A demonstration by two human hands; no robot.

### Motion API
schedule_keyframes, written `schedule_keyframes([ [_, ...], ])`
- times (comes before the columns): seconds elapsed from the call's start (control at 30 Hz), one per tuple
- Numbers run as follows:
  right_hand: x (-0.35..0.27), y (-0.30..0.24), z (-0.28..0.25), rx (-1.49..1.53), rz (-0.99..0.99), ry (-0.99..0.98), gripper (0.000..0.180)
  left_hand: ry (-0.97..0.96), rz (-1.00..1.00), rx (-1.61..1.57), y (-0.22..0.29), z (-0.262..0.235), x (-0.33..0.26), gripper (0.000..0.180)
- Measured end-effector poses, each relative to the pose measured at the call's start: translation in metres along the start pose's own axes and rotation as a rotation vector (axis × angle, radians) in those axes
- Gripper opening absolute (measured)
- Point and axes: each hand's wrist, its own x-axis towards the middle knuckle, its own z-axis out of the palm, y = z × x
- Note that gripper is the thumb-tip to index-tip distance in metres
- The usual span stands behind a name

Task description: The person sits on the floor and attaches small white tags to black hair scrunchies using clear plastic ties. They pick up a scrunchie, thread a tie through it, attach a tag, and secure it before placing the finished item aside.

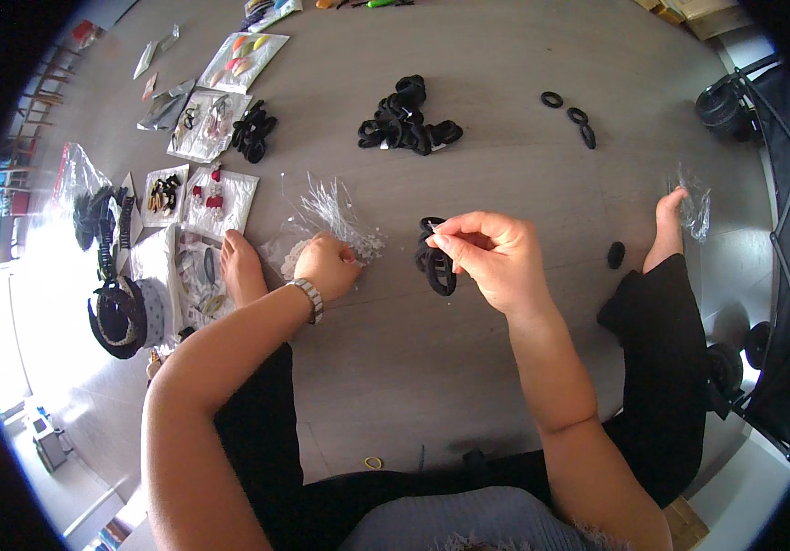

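My right hand point(503, 262) is closed in a pinch in the middle of the view. From its thumb and fingertips hangs a small bunch of black hair ties point(435, 268), with a tiny pale bit at the top of them. My left hand point(326, 268) is curled over a heap of thin clear plastic strands point(329, 209) and small white bits on the floor. Its fingers are bent inward, and whatever they hold is hidden. A striped bracelet circles that wrist.
Beyond my hands lies a pile of black hair ties point(409, 124); loose ones point(552, 99) sit to its right. Clear packets of hair accessories point(220, 197) and black headbands point(117, 317) cover the left. A black folding cart point(785, 248) stands at the right. A yellow band point(373, 464) lies near me.
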Motion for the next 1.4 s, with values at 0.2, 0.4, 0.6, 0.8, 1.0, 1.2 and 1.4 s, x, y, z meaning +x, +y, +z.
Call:
schedule_keyframes([
  [0.2, -0.006, -0.015, 0.013, 0.007, 0.052, -0.028, 0.005, -0.315, -0.179, -0.287, 0.021, -0.059, -0.033, 0.018],
  [0.4, -0.037, -0.066, 0.044, 0.115, -0.024, -0.102, 0.006, -0.123, 0.085, -0.681, 0.09, -0.148, -0.104, 0.014],
  [0.6, -0.058, -0.111, 0.07, 0.176, -0.019, -0.157, 0.006, 0.136, 0.421, -0.732, 0.102, -0.158, -0.153, 0.01],
  [0.8, -0.064, -0.131, 0.073, 0.136, 0.003, -0.115, 0.005, 0.237, 0.567, -0.785, 0.105, -0.155, -0.156, 0.011],
  [1.0, -0.063, -0.126, 0.073, 0.151, 0.062, -0.107, 0.005, 0.369, 0.697, -0.574, 0.101, -0.156, -0.152, 0.015],
  [1.2, -0.059, -0.123, 0.071, 0.188, 0.105, -0.117, 0.006, 0.4, 0.777, -0.508, 0.097, -0.156, -0.146, 0.018],
  [1.4, -0.059, -0.118, 0.07, 0.202, 0.096, -0.131, 0.007, 0.363, 0.758, -0.505, 0.097, -0.154, -0.147, 0.018],
])
